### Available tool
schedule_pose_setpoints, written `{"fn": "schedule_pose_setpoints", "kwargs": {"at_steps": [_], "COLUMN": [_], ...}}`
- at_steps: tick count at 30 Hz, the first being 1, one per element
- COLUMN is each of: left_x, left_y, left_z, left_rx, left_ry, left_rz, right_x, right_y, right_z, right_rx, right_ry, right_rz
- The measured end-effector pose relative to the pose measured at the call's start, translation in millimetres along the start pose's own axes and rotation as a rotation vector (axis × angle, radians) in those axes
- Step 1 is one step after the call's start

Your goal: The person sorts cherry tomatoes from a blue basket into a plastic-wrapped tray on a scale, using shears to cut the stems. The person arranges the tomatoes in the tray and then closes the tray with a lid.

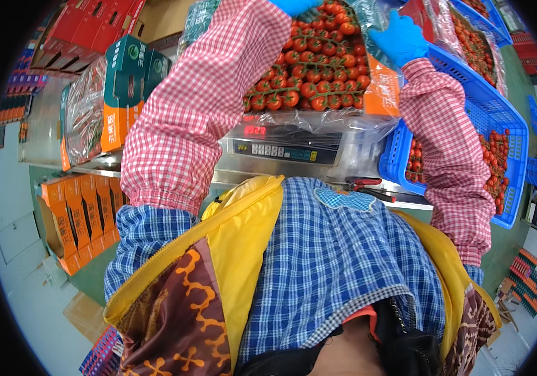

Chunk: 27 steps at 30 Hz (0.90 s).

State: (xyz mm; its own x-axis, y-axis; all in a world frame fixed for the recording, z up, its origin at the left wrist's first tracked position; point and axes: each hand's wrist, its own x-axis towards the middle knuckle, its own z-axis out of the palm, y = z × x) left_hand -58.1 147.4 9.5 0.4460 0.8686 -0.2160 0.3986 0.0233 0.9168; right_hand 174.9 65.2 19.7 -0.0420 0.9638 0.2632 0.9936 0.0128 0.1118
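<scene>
In front of me is an orange and teal box (381, 89) lined with clear plastic film (306, 121) and filled with rows of red cherry tomatoes on green stems (317, 70). It sits on a digital scale (287, 148) with a lit red display. My left hand (296, 6), in a blue glove, reaches over the far left part of the tomatoes; the top edge of the picture cuts it off. At the box's right side, my blue-gloved right hand (402, 40) has its fingers apart beside the film. Whether it touches the film is unclear.
A blue crate (515, 141) with loose tomatoes stands at the right; pliers (364, 182) lie near the bench edge. To the left are a film-lined tomato box (85, 113) and a teal and orange box (125, 80). Orange cartons (83, 211) stand below, red cartons (92, 28) behind.
</scene>
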Motion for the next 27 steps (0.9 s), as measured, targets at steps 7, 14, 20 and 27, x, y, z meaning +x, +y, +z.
{"fn": "schedule_pose_setpoints", "kwargs": {"at_steps": [7,14,20,27], "left_x": [21,40,-11,-21], "left_y": [11,-10,18,43], "left_z": [13,35,40,55], "left_rx": [0.268,1.005,0.499,0.462], "left_ry": [0.003,0.143,0.146,-0.017], "left_rz": [0.079,0.216,0.087,0.085], "right_x": [16,5,-3,-11], "right_y": [-18,-27,-7,-9], "right_z": [-11,-23,-17,-28], "right_rx": [-0.015,0.206,0.374,0.422], "right_ry": [-0.365,-0.407,-0.274,-0.228], "right_rz": [0.066,-0.06,0.036,0.028]}}
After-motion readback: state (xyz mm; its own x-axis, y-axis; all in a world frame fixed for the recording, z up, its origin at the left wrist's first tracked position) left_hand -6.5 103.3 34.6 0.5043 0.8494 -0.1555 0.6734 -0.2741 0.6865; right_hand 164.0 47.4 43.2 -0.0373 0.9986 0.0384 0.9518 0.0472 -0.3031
